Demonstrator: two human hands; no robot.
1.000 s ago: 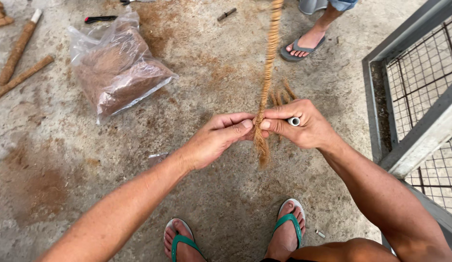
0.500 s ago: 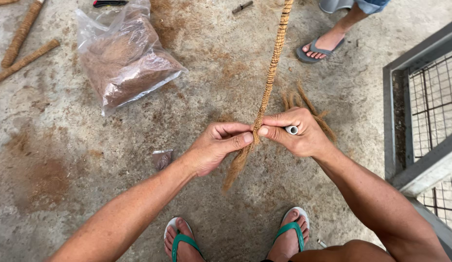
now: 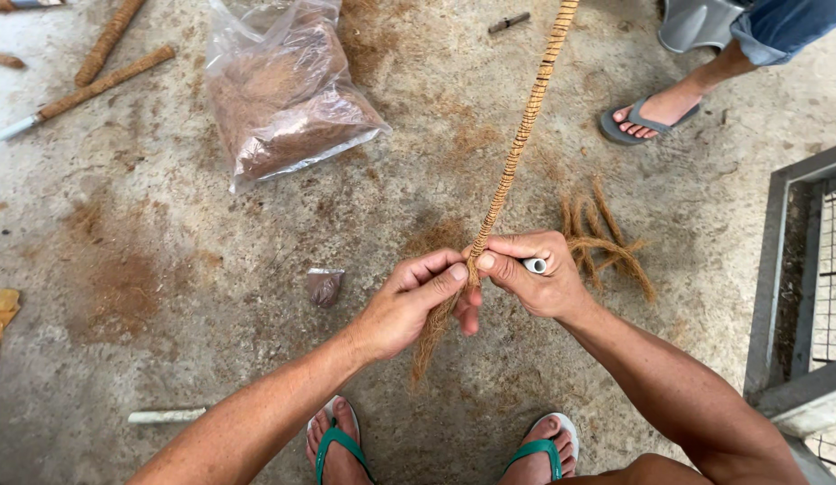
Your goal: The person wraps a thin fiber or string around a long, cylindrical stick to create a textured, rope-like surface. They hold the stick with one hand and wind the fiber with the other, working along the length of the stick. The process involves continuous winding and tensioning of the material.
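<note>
A long stick wrapped in brown coir rope runs from the top of the view down to my hands. My left hand pinches the wrapping at its lower end between thumb and fingers. My right hand grips the same spot from the right, with a white pipe end showing in its fist. A loose tail of coir fibre hangs below my left hand. More loose coir strands lie on the concrete behind my right hand.
A clear plastic bag of brown fibre lies at upper left, beside other coir-wrapped sticks. Another person's sandalled foot stands at upper right. A metal mesh frame borders the right. My feet in green sandals are below.
My hands and the wrapped stick stay together as the view shifts. The loose fibre tail hangs lower under my left hand, and my left fingers have closed round the wrapping.
</note>
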